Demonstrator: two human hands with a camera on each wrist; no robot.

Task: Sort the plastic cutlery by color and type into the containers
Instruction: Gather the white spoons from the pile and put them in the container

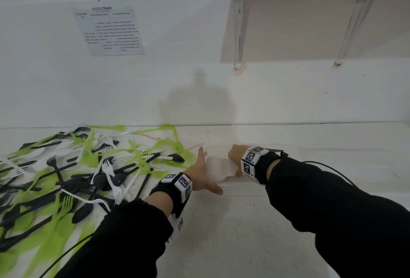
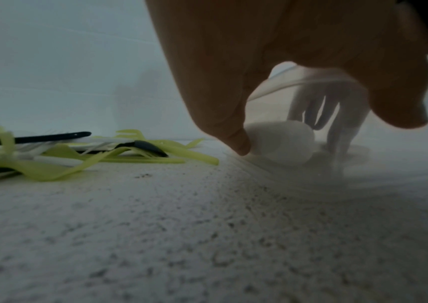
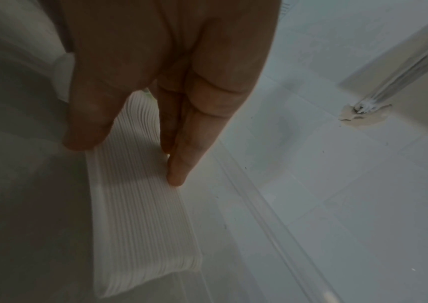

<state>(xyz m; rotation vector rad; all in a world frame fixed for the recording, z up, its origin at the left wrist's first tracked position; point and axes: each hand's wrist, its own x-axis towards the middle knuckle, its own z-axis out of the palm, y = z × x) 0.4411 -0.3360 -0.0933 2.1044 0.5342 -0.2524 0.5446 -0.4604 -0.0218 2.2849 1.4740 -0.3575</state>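
Cutlery (image 1: 73,173) lies heaped on the left of the worktop (image 1: 233,233), green, black and white forks and spoons tangled together, none of it sorted that we can see. Between our hands sits a stack of clear containers (image 1: 219,167), nested tightly. Our right hand (image 1: 235,155) grips the stack's ribbed edge (image 3: 140,205) between thumb and fingers; our left hand (image 1: 203,172) is flat and relaxed against the stack's left side, fingers straight, grasping nothing. Through the clear wall the left wrist view shows a white fork (image 2: 329,114) and a rounded white piece (image 2: 280,141), so some white cutlery seems to lie inside already.

We judge the risk is in separating the stack. Thin nested plastic tends to cling, so we may lift several containers at once, or one may spring free and tip out the white pieces. The left hand is also near the pile's edge, and a sweep could scatter loose forks.
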